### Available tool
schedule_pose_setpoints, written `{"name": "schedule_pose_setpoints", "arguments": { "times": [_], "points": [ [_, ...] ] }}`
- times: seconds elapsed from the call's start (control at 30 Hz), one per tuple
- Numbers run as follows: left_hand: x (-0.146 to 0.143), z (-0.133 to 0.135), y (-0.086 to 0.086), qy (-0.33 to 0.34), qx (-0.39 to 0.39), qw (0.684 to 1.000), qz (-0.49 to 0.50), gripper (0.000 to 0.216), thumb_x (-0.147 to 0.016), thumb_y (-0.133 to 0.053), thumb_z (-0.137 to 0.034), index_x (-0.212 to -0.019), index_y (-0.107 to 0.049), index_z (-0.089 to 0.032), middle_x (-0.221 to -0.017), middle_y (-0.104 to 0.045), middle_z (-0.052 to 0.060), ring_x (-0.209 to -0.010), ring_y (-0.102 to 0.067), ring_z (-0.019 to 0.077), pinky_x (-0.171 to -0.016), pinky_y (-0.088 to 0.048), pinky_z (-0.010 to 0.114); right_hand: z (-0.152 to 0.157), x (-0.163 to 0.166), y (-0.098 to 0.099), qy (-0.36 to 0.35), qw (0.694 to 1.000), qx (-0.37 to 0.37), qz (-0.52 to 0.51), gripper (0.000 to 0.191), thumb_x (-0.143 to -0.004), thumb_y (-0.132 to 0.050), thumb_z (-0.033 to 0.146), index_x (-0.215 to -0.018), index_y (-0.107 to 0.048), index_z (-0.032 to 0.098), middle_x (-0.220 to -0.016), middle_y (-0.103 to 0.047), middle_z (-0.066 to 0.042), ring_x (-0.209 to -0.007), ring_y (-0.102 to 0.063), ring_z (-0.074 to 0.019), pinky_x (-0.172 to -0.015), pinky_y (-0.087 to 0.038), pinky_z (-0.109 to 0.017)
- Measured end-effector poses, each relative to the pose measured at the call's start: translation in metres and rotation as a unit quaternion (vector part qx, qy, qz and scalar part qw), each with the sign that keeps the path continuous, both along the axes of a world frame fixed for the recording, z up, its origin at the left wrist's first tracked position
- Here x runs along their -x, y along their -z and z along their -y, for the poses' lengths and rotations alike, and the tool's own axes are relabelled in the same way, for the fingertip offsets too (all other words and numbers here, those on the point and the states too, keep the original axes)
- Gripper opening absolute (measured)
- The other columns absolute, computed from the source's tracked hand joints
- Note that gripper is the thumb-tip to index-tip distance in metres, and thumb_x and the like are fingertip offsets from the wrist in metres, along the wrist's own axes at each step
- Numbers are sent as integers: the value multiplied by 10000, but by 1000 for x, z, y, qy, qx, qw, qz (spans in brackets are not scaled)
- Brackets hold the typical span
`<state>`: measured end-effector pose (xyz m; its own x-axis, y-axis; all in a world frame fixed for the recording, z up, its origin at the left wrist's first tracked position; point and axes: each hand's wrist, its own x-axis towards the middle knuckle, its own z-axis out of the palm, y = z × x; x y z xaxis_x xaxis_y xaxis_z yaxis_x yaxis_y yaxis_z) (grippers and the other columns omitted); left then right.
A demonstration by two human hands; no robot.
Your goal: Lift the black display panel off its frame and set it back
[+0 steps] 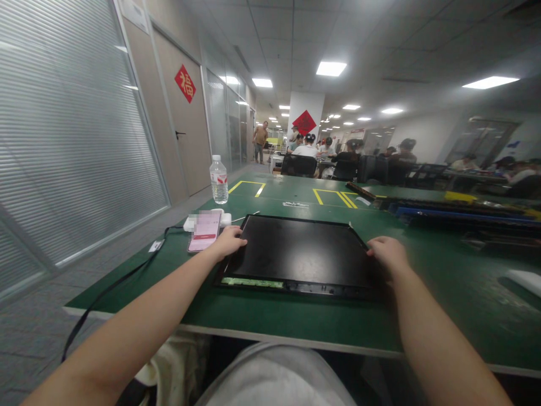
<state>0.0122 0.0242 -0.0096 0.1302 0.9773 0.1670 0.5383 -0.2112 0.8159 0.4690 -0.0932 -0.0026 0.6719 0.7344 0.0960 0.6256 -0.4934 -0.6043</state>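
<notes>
A black LCD screen panel [302,248] lies face up in front of me, with a green circuit-board strip [252,282] along its near edge at the left. My left hand [229,242] grips the panel's left edge, thumb on top and the other fingers partly hidden. On the opposite side, my right hand [387,254] is closed on the right edge, thumb and fingers pinched together there. Just left of my left hand rests a phone [205,239] with a lit pinkish screen, beside a white power strip [226,219].
The green table [270,321] bears yellow tape marks [338,198]. A water bottle [218,179] stands at the back left. Long dark and blue strips [456,217] lie at the right, near a white object [524,280]. A black cable [114,279] hangs off the left edge. Several people sit farther back.
</notes>
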Motion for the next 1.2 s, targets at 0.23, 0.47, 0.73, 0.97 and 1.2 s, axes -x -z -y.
{"name": "schedule_pose_setpoints", "arguments": {
  "times": [0.23, 0.47, 0.73, 0.97, 1.2],
  "points": [
    [2, -1, 1, 1, 5, 1000, -5, 244, -545, -735, -224, -778, -694, -167, -1310, -564, 135, -1247, -517, 332, -1105, -341, 380, -1, -2, 1, 4, 1000, 5, -5, 251, -744, -562, 310, -913, -721, 213, -781, -750, -40, -818, -660, -231, -628, -432, -298],
    [1, 2, -2, 1, -7, 999, -31, 225, -576, -735, -229, -783, -699, -150, -1279, -561, 152, -1254, -519, 340, -1109, -348, 359, 2, 1, -2, 2, 1000, 1, 4, 261, -732, -566, 306, -913, -722, 201, -770, -744, -61, -806, -654, -235, -629, -435, -300],
    [1, 3, -5, 7, -32, 999, -41, 104, -581, -749, -229, -648, -694, -172, -1213, -625, 140, -1152, -587, 364, -1063, -408, 406, 3, 5, -3, 8, 1000, 3, 11, 225, -759, -555, 293, -887, -719, 206, -771, -747, -48, -808, -657, -230, -628, -430, -303],
    [0, 4, -7, 55, -32, 994, -92, 278, -715, -628, -240, -961, -729, -157, -1127, -698, 95, -1104, -624, 288, -1009, -455, 376, 4, 10, -8, 13, 1000, 19, 9, 220, -748, -560, 287, -879, -721, 214, -794, -748, -41, -793, -653, -228, -613, -423, -302],
    [2, 16, -13, 131, -107, 958, -232, 565, -723, -669, -435, -1217, -648, -162, -1346, -536, 149, -1271, -498, 332, -1117, -348, 445, 5, 9, -7, 9, 1000, 16, 13, 229, -732, -554, 284, -878, -719, 221, -794, -745, -47, -808, -650, -233, -635, -435, -311]
  ]
}}
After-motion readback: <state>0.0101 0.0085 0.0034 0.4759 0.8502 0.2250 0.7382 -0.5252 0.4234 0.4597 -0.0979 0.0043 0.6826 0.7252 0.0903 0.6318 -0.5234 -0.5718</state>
